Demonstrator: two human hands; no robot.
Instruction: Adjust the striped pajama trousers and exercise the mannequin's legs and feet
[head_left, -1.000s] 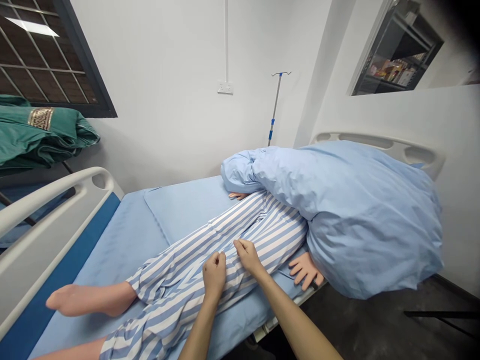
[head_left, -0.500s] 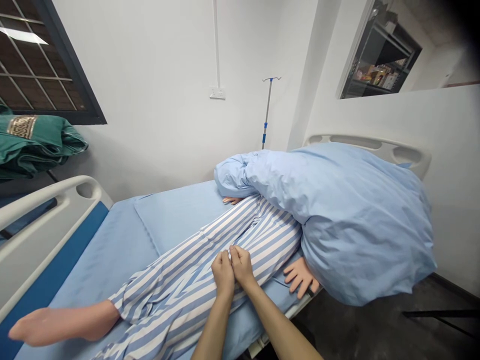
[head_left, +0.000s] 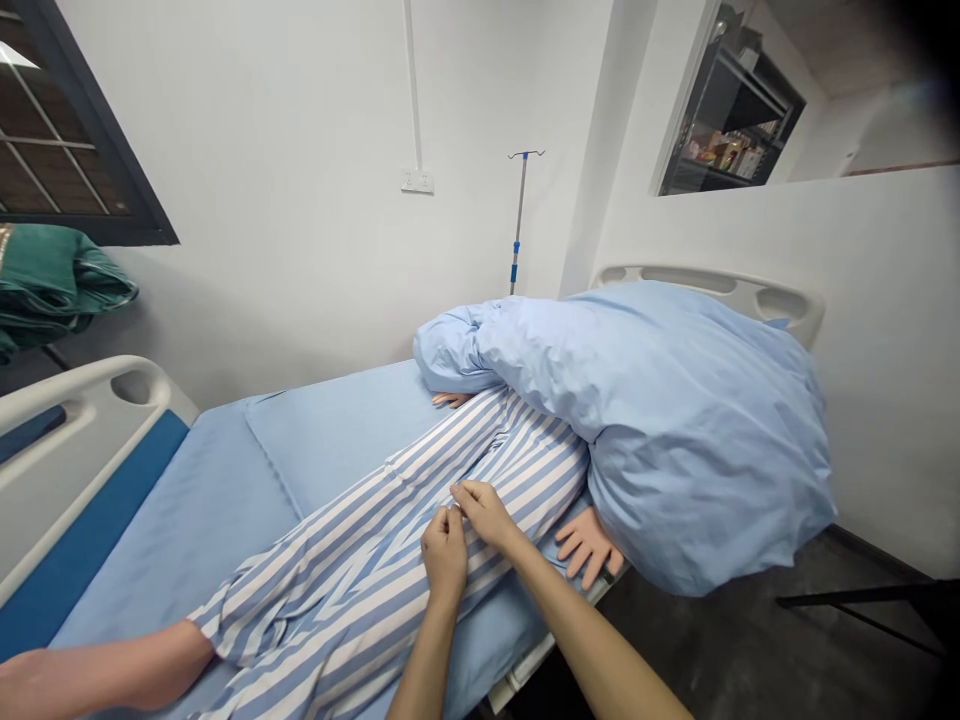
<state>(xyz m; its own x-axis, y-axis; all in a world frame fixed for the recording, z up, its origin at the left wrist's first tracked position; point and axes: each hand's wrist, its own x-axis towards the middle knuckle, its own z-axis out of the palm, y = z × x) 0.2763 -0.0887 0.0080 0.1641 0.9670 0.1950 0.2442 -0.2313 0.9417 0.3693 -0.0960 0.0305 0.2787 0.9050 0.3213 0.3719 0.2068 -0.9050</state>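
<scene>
My left hand (head_left: 444, 548) is closed over the thigh of the blue-and-white striped trousers (head_left: 390, 530). Right beside it, my right hand (head_left: 484, 512) is also closed, its thumb and forefinger pinched together just above the left knuckles. Whether trouser cloth or something small is in either pinch is hidden. The trousers are on a manikin lying on the bed, with one bare foot and leg (head_left: 112, 675) toward the lower left. A manikin hand (head_left: 589, 545) lies palm down at the near mattress edge. Over the upper body, a bunched light blue quilt (head_left: 675, 430) covers everything.
The bed has a footboard (head_left: 82, 430) at left and a headboard (head_left: 705, 280) behind the quilt. A drip stand (head_left: 517, 220) rises by the wall beyond the bed. Folded green cloth (head_left: 60, 285) is at far left; a dark metal leg (head_left: 847, 597) is at lower right.
My right hand has shifted up and left against the left hand, so its fingertips now sit above the left knuckles. The whole view has turned slightly right.
</scene>
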